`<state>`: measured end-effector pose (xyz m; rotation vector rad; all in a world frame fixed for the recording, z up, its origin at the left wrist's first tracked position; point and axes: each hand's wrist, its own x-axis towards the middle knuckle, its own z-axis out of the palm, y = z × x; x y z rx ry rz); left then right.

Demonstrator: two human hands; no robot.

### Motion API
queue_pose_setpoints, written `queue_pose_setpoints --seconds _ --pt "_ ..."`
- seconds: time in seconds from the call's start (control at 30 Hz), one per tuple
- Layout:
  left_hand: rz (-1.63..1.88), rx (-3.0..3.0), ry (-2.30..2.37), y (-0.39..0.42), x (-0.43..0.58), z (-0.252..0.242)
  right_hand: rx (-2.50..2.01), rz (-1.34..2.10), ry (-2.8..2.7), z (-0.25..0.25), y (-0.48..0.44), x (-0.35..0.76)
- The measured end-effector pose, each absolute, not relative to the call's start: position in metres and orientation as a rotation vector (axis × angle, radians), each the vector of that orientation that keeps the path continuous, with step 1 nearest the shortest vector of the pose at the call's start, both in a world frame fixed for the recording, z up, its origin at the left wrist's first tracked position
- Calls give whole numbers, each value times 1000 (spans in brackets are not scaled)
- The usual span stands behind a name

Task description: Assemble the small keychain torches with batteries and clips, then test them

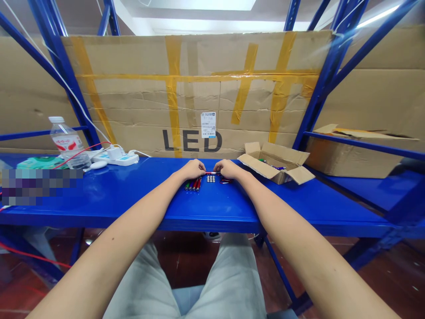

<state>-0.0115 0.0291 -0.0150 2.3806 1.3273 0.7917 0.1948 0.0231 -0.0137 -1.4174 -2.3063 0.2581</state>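
Observation:
My left hand (193, 169) and my right hand (227, 168) are both closed, knuckles up, on the blue shelf top (133, 195). Between them they pinch a small red pen-like tube (210, 173), one hand at each end. Just below my left hand lies a short row of similar red and green tubes (193, 184). A cluster of small silver button cells (210, 179) sits on the shelf between the hands. A few red pieces (226, 180) lie under my right hand, partly hidden.
An open small cardboard box (275, 164) with more tubes stands right of my hands. A water bottle (68, 144), a white power strip (116, 157) and cables lie at left. Taped "LED" cardboard (199, 97) backs the shelf; a larger box (355, 153) sits far right.

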Motion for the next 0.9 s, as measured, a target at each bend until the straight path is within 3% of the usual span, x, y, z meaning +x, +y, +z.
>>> queue_pose_setpoints --seconds 0.57,0.77,0.9 --pt "689 2346 1304 25 -17 -7 -1448 329 -2253 -12 21 192" --pt "746 2317 1231 26 -37 4 -1194 189 -2224 -1 3 182" --pt "581 2319 1177 21 -43 9 -1051 395 -2366 3 -14 172"
